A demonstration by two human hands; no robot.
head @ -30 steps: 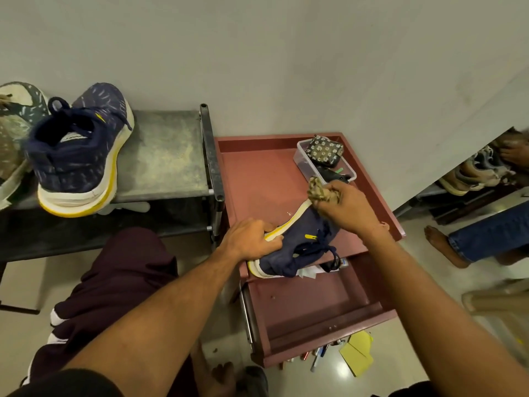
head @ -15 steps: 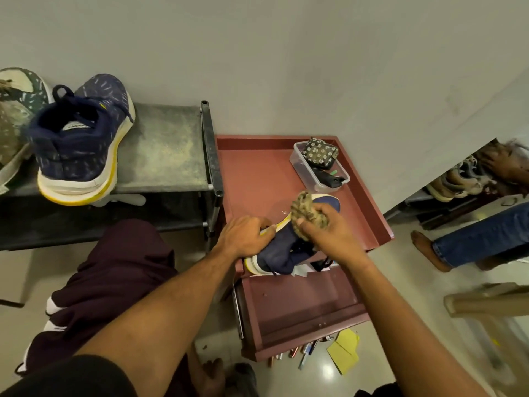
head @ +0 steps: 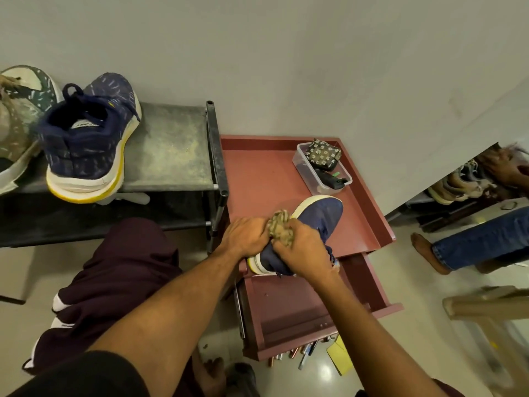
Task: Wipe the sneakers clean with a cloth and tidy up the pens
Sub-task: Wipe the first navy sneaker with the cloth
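On top of the red-brown cabinet (head: pixel 257 173), a navy sneaker (head: pixel 320 219) lies tilted on its side, toe toward the wall and heel at the front edge above the open drawer (head: pixel 289 308). The left hand (head: pixel 247 236) has its fingers curled over the sneaker's white-and-yellow sole edge, grasping it. The right hand (head: pixel 303 250) is clenched round a wadded, mottled tan cloth (head: pixel 282 229), which it presses against the sneaker's upper beside the sole.

A matching navy sneaker (head: pixel 88 138) stands on the grey shoe rack (head: pixel 171 150) left of the cabinet, with a camouflage-patterned shoe (head: pixel 20 121) just beside it. Several pens (head: pixel 303 358) lie on the floor under the drawer front, next to yellow paper (head: pixel 340 353). A clear plastic box (head: pixel 322 189) at the cabinet's rear right holds a daisy-print pouch (head: pixel 322 153). Another person's bare foot (head: pixel 426 250) appears at right.
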